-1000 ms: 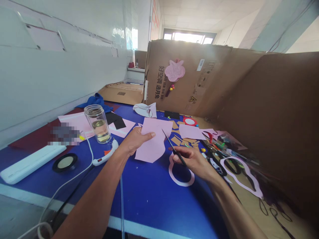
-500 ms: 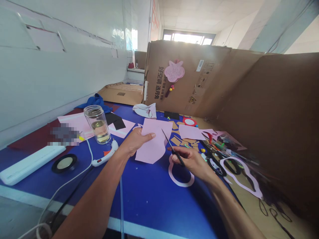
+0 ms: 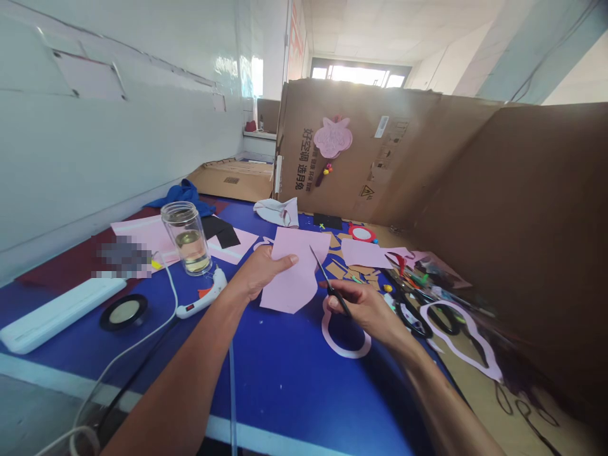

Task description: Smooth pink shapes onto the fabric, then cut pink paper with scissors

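My left hand [image 3: 263, 271] grips the left edge of a pink sheet of paper [image 3: 297, 272], thumb on top, and holds it above the blue table. The sheet's lower right edge is cut in a curve. In my right hand [image 3: 361, 307] is a pair of black-handled scissors [image 3: 331, 286], its blades pointing up and left over the right side of the sheet. Whether the blades are parted I cannot tell. Below the right hand lies a curved pink paper outline [image 3: 344, 350], partly covered by the hand.
A glass jar [image 3: 186, 244] of yellowish liquid and a white glue gun [image 3: 204, 301] with its cable stand left. Right are cardboard scraps [image 3: 354, 272], more scissors [image 3: 411, 316] and a pink paper frame [image 3: 489, 354]. Large cardboard walls [image 3: 427, 158] rise behind and right.
Almost nothing differs. The whole view has shifted very slightly, and both hands keep the same hold on the paper and the scissors.
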Demonstrator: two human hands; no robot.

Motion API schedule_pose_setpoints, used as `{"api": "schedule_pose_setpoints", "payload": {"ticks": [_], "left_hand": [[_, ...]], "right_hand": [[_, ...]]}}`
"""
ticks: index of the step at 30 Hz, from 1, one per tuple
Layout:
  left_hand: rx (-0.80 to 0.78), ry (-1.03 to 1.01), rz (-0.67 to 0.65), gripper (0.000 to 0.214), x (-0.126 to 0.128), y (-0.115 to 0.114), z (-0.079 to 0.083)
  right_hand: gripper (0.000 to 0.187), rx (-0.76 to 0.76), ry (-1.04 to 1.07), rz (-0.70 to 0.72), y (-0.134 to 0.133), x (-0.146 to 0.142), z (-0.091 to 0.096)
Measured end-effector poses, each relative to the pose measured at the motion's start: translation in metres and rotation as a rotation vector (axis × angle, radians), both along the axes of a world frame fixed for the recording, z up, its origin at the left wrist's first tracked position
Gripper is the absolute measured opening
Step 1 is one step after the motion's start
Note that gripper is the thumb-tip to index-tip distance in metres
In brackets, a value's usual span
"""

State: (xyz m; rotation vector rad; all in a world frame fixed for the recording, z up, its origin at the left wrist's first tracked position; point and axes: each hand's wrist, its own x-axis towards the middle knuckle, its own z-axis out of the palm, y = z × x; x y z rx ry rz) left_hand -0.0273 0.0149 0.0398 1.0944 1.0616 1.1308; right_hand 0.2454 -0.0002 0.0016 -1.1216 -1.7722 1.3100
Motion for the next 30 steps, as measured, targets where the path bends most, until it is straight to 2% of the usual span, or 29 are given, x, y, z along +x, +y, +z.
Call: {"api": "schedule_pose_setpoints", "payload": {"ticks": [20, 27, 30], "left_hand": [[0.009, 0.014, -0.017, 0.028, 0.001, -0.001, 0.0], [-0.001, 0.015, -0.012, 0.028, 0.001, -0.001, -0.001], [-0.001, 0.004, -0.009, 0.03, 0.001, -0.001, -0.001]], "right_hand": [[0.068, 0.012, 0.018, 0.012, -0.002, -0.001, 0.003], [0.061, -0.007, 0.014, 0.039, -0.004, -0.002, 0.01], [0.063, -0.012, 0.005, 0.032, -0.004, -0.002, 0.01]]}}
